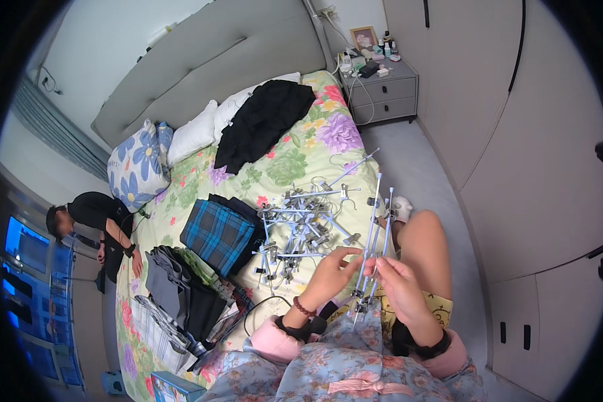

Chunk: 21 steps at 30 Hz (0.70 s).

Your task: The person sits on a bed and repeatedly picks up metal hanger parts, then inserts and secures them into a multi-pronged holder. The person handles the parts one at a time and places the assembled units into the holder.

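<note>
In front of my lap, I hold a few thin light-blue clip hangers (380, 224) upright, with metal clips at their ends. My right hand (400, 287) pinches the bars between thumb and fingertips. From the other side, my left hand (331, 273) closes its thumb and forefinger on the same bars; its other fingers are partly hidden. Just beyond my left hand, a tangled pile of similar clip hangers (301, 224) lies on the bed. To its left sits a folded blue-and-black plaid garment (221, 234) on top of dark clothes.
Folded clothes (174, 295) are stacked on the flowered bedsheet (281, 164). Black cloth (268, 120) lies by the white pillows (193, 132). A person (100, 224) in black leans at the bed's left side. A grey nightstand (385, 94) and wardrobe (516, 201) stand right. A blue box (174, 387) is near.
</note>
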{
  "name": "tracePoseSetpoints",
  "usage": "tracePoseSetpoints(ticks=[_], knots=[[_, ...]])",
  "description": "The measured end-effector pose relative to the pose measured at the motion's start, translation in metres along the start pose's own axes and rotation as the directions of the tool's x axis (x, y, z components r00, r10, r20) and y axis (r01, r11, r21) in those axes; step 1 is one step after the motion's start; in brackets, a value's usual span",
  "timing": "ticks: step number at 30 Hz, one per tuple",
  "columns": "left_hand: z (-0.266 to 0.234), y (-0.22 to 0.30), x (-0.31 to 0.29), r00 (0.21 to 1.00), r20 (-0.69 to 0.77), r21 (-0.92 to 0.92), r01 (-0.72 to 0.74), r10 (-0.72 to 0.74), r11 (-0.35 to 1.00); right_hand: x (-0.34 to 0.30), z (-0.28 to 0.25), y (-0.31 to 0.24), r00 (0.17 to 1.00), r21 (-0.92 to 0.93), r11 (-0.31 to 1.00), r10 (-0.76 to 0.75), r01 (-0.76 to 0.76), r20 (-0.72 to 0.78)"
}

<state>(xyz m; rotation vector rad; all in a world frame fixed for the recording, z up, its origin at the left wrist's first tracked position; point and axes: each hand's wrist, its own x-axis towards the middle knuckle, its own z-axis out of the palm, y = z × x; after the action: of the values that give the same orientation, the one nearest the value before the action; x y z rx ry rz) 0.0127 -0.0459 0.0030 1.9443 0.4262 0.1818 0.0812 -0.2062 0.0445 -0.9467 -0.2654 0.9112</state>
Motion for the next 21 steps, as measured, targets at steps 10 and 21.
tracePoseSetpoints(ticks=[10,21], knots=[[-0.093,-0.123,0.005,0.998,-0.018,0.986,0.028,-0.058,0.166,0.0,-0.009,-0.006,1.0,-0.041,0.999,-0.007,0.006,-0.021],[-0.132,-0.114,0.015,0.866,0.271,0.936,-0.339,0.42,0.094,-0.003,-0.013,-0.008,0.997,-0.019,0.999,-0.041,0.039,-0.071]])
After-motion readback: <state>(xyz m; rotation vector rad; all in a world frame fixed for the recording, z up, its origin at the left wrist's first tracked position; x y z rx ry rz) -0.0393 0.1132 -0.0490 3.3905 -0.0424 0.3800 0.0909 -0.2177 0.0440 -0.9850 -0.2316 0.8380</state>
